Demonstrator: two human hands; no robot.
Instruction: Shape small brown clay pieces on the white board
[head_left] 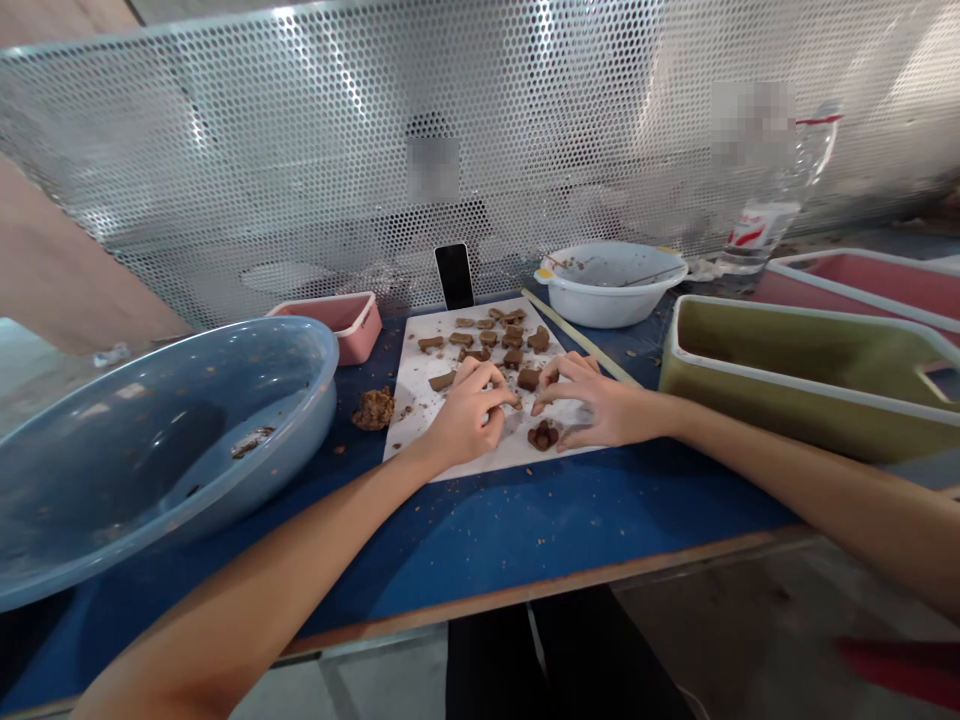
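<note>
A small dark-brown flower-shaped piece of dough-like material (543, 435) lies near the front of a white sheet (420, 425). My right hand (589, 402) arches around its right side, fingers curved and apart, the thumb close to the piece. To its left, my left hand (472, 412) rests over the sheet with bent fingers; a gap shows between index finger and thumb, and I see nothing held. Just beyond the fingers sits a brown block (529, 379). Several more shaped brown pieces (461, 340) lie in loose rows farther back, crumbs among them.
A crumbly brown lump (373, 409) sits left of the sheet, near a large blue basin (300, 400). Behind stand a pink box (360, 335), a phone (454, 276) and a white basin (611, 300). A pale stick (577, 340), green bin (780, 390) and bottle (765, 225) are on the right.
</note>
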